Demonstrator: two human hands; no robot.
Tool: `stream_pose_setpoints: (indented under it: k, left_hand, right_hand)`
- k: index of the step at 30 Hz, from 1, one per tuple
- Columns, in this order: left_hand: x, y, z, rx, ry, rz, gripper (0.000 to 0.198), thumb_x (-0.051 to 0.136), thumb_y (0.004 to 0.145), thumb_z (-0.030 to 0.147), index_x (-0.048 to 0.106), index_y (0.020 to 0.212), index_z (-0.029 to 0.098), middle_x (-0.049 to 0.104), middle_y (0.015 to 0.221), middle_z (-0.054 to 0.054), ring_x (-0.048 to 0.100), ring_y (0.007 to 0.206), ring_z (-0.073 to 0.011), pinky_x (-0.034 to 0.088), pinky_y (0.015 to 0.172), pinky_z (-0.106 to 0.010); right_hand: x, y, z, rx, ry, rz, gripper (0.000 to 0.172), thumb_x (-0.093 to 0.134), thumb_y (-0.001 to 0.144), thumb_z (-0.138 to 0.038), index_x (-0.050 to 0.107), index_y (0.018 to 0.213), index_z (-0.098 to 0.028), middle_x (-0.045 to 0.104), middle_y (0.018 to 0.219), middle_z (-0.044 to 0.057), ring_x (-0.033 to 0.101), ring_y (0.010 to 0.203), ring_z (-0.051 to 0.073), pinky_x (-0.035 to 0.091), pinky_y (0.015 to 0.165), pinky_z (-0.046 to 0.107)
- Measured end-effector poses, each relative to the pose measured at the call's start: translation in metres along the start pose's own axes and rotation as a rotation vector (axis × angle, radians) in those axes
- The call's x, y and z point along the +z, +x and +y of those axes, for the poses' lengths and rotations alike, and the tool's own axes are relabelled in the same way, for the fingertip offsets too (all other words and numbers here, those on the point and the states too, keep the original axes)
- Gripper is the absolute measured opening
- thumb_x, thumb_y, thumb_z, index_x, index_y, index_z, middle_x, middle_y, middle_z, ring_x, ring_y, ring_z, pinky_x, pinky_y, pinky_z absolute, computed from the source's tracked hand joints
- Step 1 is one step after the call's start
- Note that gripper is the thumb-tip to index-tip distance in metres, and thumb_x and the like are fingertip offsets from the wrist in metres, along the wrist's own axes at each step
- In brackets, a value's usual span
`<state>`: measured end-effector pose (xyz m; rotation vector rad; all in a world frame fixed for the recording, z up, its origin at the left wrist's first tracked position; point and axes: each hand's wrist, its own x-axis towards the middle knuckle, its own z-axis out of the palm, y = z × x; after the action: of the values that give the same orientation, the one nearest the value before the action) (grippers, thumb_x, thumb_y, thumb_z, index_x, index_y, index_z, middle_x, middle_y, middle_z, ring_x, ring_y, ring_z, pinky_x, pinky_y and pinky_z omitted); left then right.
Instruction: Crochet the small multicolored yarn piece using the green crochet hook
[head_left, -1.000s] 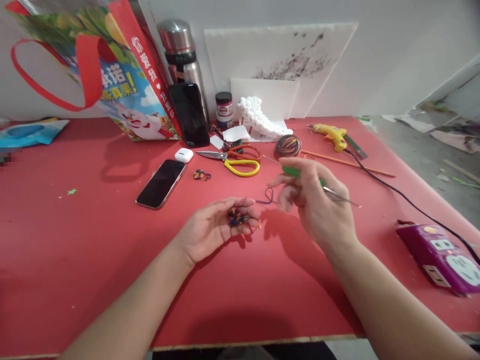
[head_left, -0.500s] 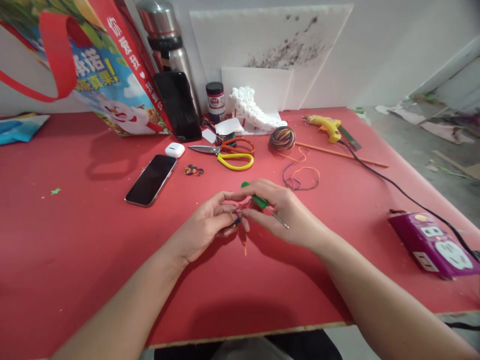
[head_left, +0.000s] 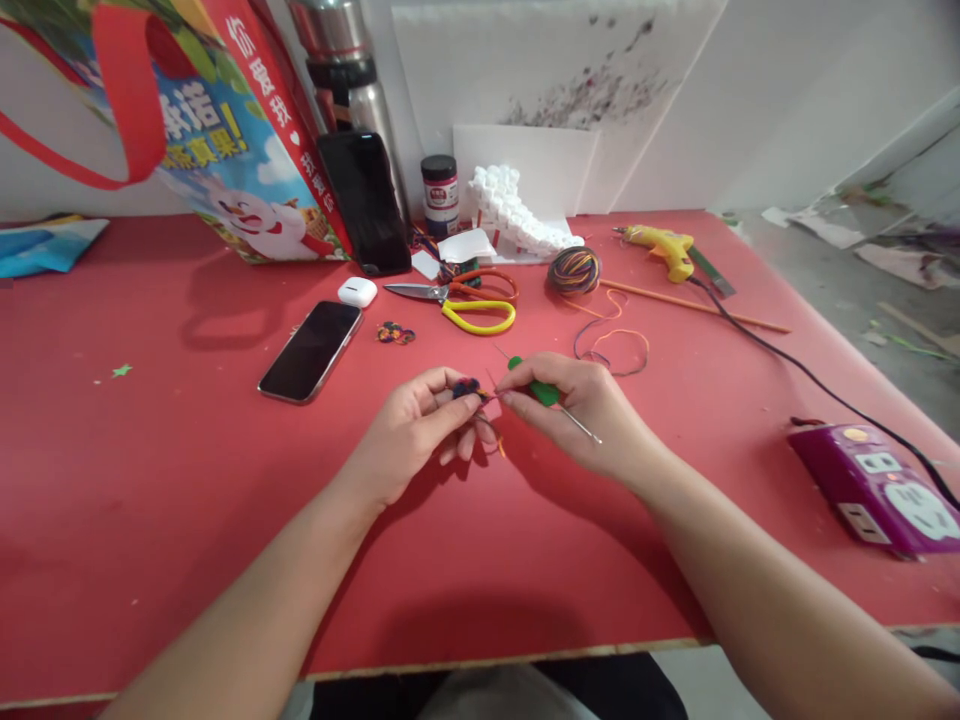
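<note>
My left hand (head_left: 420, 425) pinches a small multicoloured crochet piece (head_left: 466, 388) between thumb and fingertips, just above the red table (head_left: 150, 500). My right hand (head_left: 581, 405) meets it from the right, fingers closed round a green-handled crochet hook (head_left: 544, 392) whose metal shaft sticks out past the hand. A loose strand of variegated yarn (head_left: 611, 345) loops on the table behind my right hand and runs back to a yarn ball (head_left: 574, 270).
Behind the hands lie yellow and orange scissors (head_left: 469, 300), a phone (head_left: 310, 351), an earbud case (head_left: 357, 292) and a small crochet bit (head_left: 394, 333). A glue gun (head_left: 664, 250), its black cable and a purple power strip (head_left: 877, 485) are on the right. A printed bag (head_left: 195, 130) stands back left.
My right hand came down from behind and joined the left at the crochet piece. The left hand closed from an open palm into a pinch, and the yarn strand now lies looped on the table.
</note>
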<state>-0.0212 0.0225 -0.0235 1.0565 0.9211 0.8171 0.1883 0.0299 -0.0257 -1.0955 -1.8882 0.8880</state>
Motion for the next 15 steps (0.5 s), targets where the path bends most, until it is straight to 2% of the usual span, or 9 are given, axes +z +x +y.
stream_pose_setpoints:
  k: [3,7,11,15]
  left_hand:
    - [0.002,0.000,0.000,0.007,0.022,0.022,0.022,0.073,0.092,0.034,0.059,0.091,0.018,0.078,0.071,-0.006,0.062,0.048,-0.0103,0.037,0.043,-0.019]
    - [0.006,-0.001,0.000,0.007,0.062,0.044,0.022,0.074,0.091,0.033,0.057,0.093,0.019,0.078,0.069,-0.003,0.061,0.045,-0.0094,0.039,0.042,-0.019]
    - [0.007,-0.001,0.000,-0.011,0.088,0.036,0.021,0.073,0.089,0.029,0.055,0.094,0.020,0.075,0.067,0.001,0.061,0.043,-0.0092,0.041,0.041,-0.018]
    - [0.007,-0.001,0.001,-0.052,0.091,0.005,0.020,0.074,0.087,0.027,0.056,0.090,0.019,0.076,0.065,0.000,0.061,0.041,-0.0100,0.040,0.037,-0.018]
  right_hand:
    - [0.001,0.000,-0.004,0.148,0.114,0.022,0.009,0.069,0.090,-0.023,0.075,0.095,-0.019,0.074,0.081,0.002,0.064,0.069,0.016,0.050,0.064,0.030]
    - [0.005,-0.002,-0.009,0.291,0.316,-0.075,0.015,0.072,0.091,-0.032,0.070,0.096,-0.018,0.071,0.070,-0.001,0.065,0.056,0.015,0.050,0.056,0.028]
    - [0.011,-0.003,-0.008,0.264,0.301,-0.102,0.010,0.068,0.091,-0.026,0.067,0.085,-0.019,0.069,0.065,-0.002,0.064,0.050,0.012,0.050,0.054,0.026]
    - [0.015,-0.003,-0.006,0.266,0.261,-0.093,0.009,0.064,0.087,-0.020,0.066,0.079,-0.019,0.067,0.064,-0.003,0.064,0.050,0.012,0.050,0.053,0.025]
